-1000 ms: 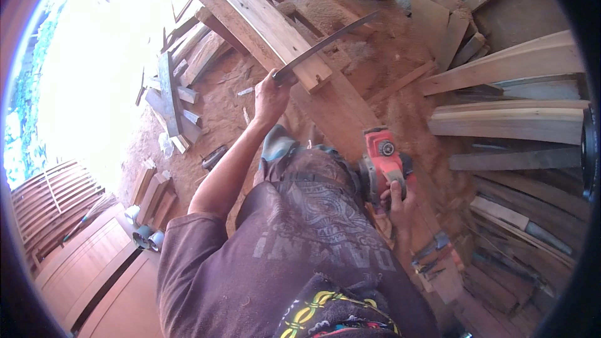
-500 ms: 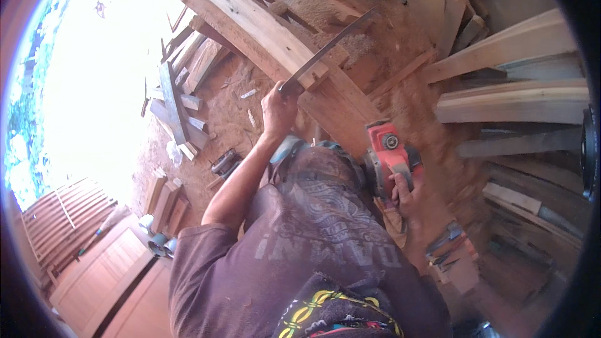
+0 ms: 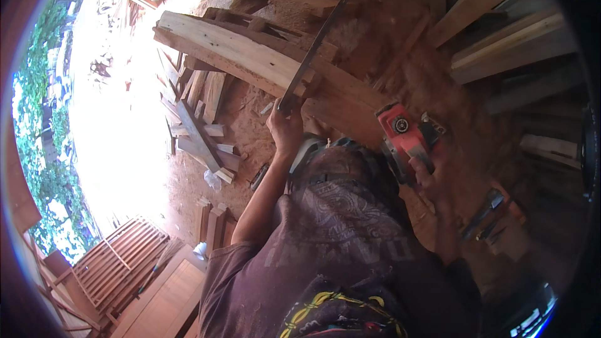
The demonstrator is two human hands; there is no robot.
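My left hand (image 3: 287, 126) is closed around the near end of a long, thin metal straightedge (image 3: 316, 44). This straightedge slants up and away across the end of a thick pale timber (image 3: 231, 50). Under and beyond that end, a wider board (image 3: 344, 103) runs towards my right side. My right hand (image 3: 426, 178) grips the handle of a red circular saw (image 3: 400, 126), held beside my right hip near the board's end. Whether the saw's blade touches anything is hidden.
Offcuts (image 3: 200, 128) lie piled on the sawdust-covered ground at left. Long planks (image 3: 507, 47) are stacked at right. Hand tools (image 3: 485, 213) lie on a block at lower right. A slatted wooden frame (image 3: 119, 263) and a panelled door (image 3: 169, 297) are at lower left.
My view has turned, so the timber lies flatter in it and the saw appears farther right. Both hands keep their holds on straightedge and saw.
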